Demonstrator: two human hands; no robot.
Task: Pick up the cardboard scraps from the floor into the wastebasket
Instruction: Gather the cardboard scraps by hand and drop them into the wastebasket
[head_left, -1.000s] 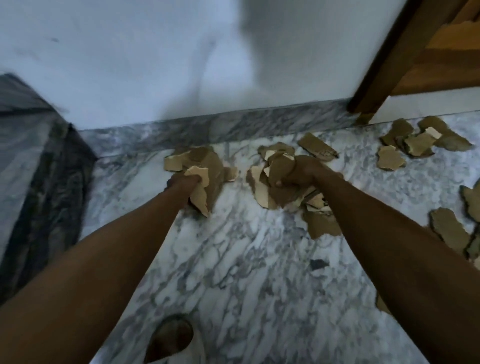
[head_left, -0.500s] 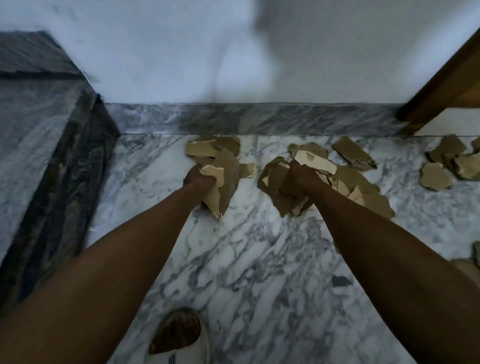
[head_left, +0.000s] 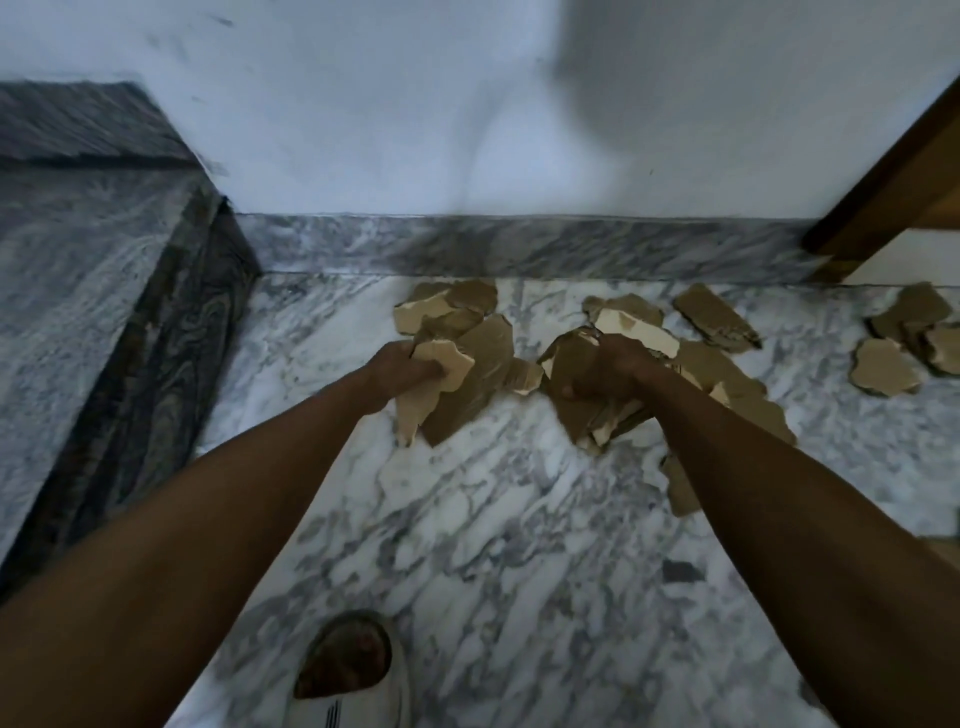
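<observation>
Torn brown cardboard scraps lie on the marble floor near the wall. My left hand is closed around a bunch of scraps held just above the floor. My right hand grips a second bunch of scraps. Loose pieces stay on the floor behind and to the right: one scrap by the skirting, a small cluster of scraps at the far right, and another piece partly under my right forearm. No wastebasket is in view.
A dark marble step rises on the left. The white wall and grey skirting close off the back. A wooden door frame stands at the right. My foot in a white slipper is at the bottom.
The view has swung left and the scene shifted right in the frames. Both hands still clutch their bunches; the right hand has gathered its scraps tighter and lifted slightly.
</observation>
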